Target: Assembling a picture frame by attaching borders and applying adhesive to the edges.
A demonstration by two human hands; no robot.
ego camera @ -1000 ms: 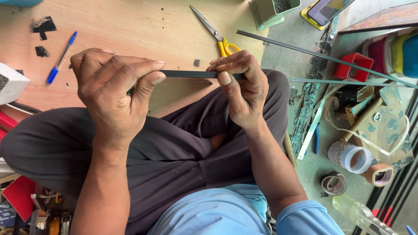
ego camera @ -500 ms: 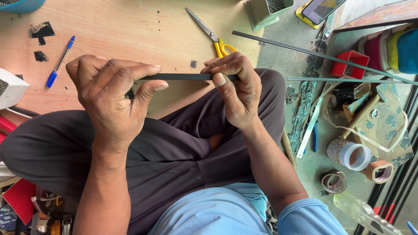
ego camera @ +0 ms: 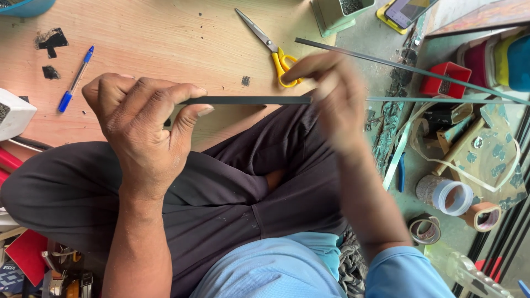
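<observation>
My left hand [ego camera: 144, 129] pinches a long thin dark strip [ego camera: 248, 100] between thumb and fingers and holds it level above my lap. My right hand [ego camera: 331, 96] is blurred with motion. It lies over the strip's right part, with its fingertips up at the yellow handles of the scissors [ego camera: 274, 47] on the wooden board [ego camera: 165, 38]. The blur hides whether those fingers grip anything. I sit cross-legged in dark trousers [ego camera: 221, 187].
A blue pen [ego camera: 76, 79] and black scraps [ego camera: 52, 40] lie on the board at the left. A long dark rod [ego camera: 408, 69] slants across the right. Rolls of tape [ego camera: 450, 196], a red box [ego camera: 446, 78], a green container [ego camera: 337, 11] and a phone [ego camera: 406, 11] are to the right and at the top.
My right hand has left its pinch on the strip and swung up toward the scissors. The left hand keeps its hold, and the strip has stayed level.
</observation>
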